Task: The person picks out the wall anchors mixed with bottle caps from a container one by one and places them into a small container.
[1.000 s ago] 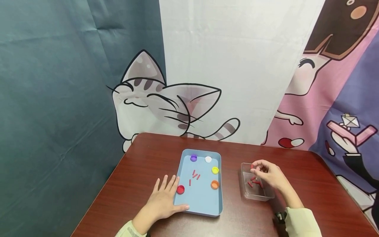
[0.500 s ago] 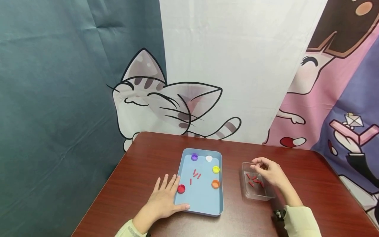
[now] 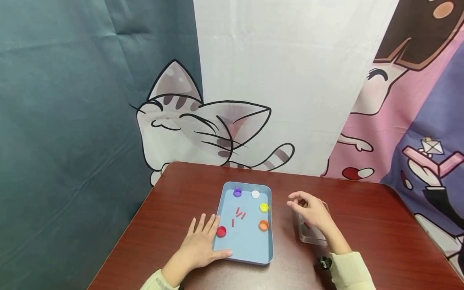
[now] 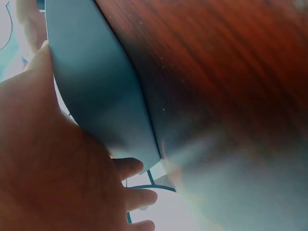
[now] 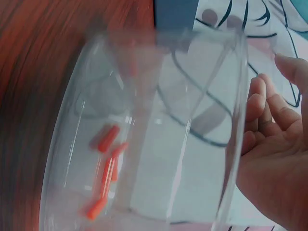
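Observation:
My left hand [image 3: 198,246] lies spread along the left edge of the light blue tray [image 3: 250,249], its thumb over the near-left corner; in the left wrist view the tray's wall [image 4: 96,72] runs beside the palm. On the tray lie several short red sticks, one of them a lone stick [image 3: 233,222] nearest me. A clear plastic box [image 3: 312,240] stands right of the tray, with several more red sticks [image 5: 108,139] inside. Over the box's left side hovers my right hand [image 3: 309,209], thumb and forefinger apart, nothing between them. It partly hides the box.
Round caps sit around the tray: purple [image 3: 237,192], white [image 3: 255,194], yellow [image 3: 264,207], orange [image 3: 263,225] and red [image 3: 221,231]. All stands on a brown wooden table [image 3: 174,193], with a printed cloth [image 3: 290,80] hanging behind its far edge.
My right hand has let go of a red stick, which dropped into the clear box, and has then moved left towards the tray. The left hand has stayed in place.

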A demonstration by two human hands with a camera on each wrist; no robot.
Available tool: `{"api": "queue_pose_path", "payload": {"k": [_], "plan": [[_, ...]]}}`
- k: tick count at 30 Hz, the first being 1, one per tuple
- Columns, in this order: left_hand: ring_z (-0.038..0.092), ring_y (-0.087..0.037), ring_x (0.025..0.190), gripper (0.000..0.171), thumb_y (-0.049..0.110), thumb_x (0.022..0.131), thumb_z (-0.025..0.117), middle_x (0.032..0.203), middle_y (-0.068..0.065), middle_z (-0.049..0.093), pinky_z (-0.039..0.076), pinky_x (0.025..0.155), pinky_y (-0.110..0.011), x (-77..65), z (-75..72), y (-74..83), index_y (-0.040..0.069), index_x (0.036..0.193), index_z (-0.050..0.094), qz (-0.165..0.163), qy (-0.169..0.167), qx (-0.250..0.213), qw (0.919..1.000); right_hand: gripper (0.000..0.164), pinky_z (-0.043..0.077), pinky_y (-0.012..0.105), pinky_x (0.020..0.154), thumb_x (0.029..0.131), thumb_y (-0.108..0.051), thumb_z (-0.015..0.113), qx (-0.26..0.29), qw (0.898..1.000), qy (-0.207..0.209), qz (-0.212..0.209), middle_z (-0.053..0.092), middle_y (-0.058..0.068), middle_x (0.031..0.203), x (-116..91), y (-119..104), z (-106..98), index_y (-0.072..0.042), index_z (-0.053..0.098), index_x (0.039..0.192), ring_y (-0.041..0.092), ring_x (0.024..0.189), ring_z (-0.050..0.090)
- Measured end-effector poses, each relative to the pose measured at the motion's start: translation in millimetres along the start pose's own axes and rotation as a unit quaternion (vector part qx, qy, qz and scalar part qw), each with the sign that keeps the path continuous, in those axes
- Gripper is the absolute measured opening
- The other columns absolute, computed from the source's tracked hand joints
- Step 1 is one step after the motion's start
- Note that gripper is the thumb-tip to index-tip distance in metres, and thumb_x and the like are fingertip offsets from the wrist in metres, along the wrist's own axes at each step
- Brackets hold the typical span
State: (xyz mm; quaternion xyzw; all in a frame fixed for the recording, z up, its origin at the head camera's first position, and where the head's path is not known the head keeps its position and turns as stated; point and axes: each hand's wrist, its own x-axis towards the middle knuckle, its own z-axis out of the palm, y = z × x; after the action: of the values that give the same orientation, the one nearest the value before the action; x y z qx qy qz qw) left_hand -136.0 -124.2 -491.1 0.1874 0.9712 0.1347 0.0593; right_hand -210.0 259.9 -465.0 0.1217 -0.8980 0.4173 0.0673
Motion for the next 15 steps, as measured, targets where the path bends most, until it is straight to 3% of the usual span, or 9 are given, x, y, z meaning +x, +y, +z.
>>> {"api": "queue_pose_path", "payload": {"k": [4, 15], "plan": [[0.018, -0.046, 0.152, 0.112, 0.083, 0.082, 0.054, 0.163, -0.015, 0.032, 0.011, 0.120, -0.065, -0.2, 2.3, -1.1, 0.006, 0.159, 0.029, -0.001, 0.000, -0.002, 1.0000, 0.026, 0.046, 0.024, 0.059, 0.091, -0.027, 0.077, 0.029, 1.000, -0.006, 0.003, 0.060, 0.000, 0.084, 2.2, -7.7, 11.2, -0.011, 0.070, 0.110, 0.013, 0.071, 0.054], [0.018, -0.045, 0.152, 0.112, 0.082, 0.082, 0.055, 0.164, -0.015, 0.032, 0.010, 0.120, -0.064, -0.1, 0.1, -0.2, 0.006, 0.159, 0.029, -0.003, -0.002, -0.005, 1.0000, 0.026, 0.046, 0.023, 0.064, 0.088, -0.018, 0.080, 0.034, 0.999, -0.001, -0.022, 0.060, -0.002, 0.084, 8.0, -27.6, 37.8, -0.007, 0.071, 0.110, 0.012, 0.072, 0.054]]}}
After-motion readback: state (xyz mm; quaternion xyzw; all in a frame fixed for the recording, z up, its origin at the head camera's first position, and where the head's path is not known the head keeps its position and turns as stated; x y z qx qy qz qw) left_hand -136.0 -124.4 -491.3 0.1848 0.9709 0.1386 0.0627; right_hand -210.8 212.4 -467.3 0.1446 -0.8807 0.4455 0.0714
